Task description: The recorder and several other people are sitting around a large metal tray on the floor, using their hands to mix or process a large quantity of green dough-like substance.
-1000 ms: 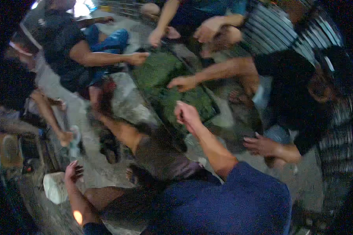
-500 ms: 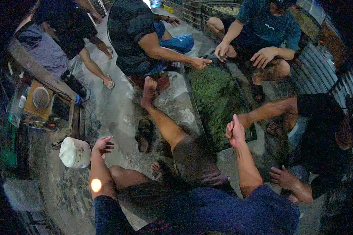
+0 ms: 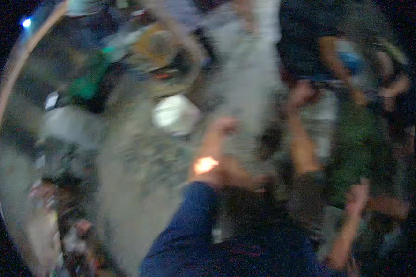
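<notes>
The whole view is smeared by motion. My left hand (image 3: 225,125) is held out over the concrete floor, just to the right of a whitish tub (image 3: 175,114). Blur hides its fingers and anything in them. My right hand (image 3: 358,196) is raised at the near end of a long bed of green, loose-looking material (image 3: 356,143). Its fingers are too blurred to read. A bright patch of light falls on my left forearm.
My bare foot (image 3: 302,92) stretches forward beside the green bed. A person in dark clothes (image 3: 312,39) sits beyond it. A cluttered stand (image 3: 159,44) is at the far left, with a green object (image 3: 88,78) and a pale grey shape (image 3: 71,124) nearer.
The view has swung sharply left, so the tub, floor and green bed now appear farther right. More clutter shows on the left. The picture has gone from clear to blurred.
</notes>
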Motion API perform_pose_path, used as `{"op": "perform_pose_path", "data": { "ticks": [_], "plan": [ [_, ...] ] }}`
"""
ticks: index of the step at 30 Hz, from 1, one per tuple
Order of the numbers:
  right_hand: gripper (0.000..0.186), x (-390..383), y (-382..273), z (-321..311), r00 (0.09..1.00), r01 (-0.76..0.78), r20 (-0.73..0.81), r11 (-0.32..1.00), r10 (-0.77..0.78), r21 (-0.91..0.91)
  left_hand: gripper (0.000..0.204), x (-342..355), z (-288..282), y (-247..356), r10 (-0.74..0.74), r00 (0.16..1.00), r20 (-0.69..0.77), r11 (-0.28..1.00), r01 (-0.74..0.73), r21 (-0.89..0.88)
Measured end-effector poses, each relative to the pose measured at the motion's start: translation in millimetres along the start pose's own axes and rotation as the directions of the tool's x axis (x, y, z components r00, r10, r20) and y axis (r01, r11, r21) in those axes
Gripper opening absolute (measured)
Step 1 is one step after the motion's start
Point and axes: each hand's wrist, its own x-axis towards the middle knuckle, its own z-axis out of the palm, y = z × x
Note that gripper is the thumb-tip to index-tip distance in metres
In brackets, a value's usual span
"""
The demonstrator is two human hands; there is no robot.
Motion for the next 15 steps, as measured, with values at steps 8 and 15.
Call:
{"op": "perform_pose_path", "data": {
  "ticks": [8,15],
  "plan": [
    [0.025,66.0,25.1,52.1,0.986,-0.033,-0.149,0.970,0.070,0.242,0.045,68.5,9.2,-54.6,-0.755,0.598,0.270,0.641,0.759,0.112],
    [0.042,52.0,27.8,50.3,0.959,-0.003,-0.279,0.985,0.052,0.170,0.048,84.5,12.0,-54.1,-0.751,0.571,0.332,0.634,0.764,0.119]
  ]
}}
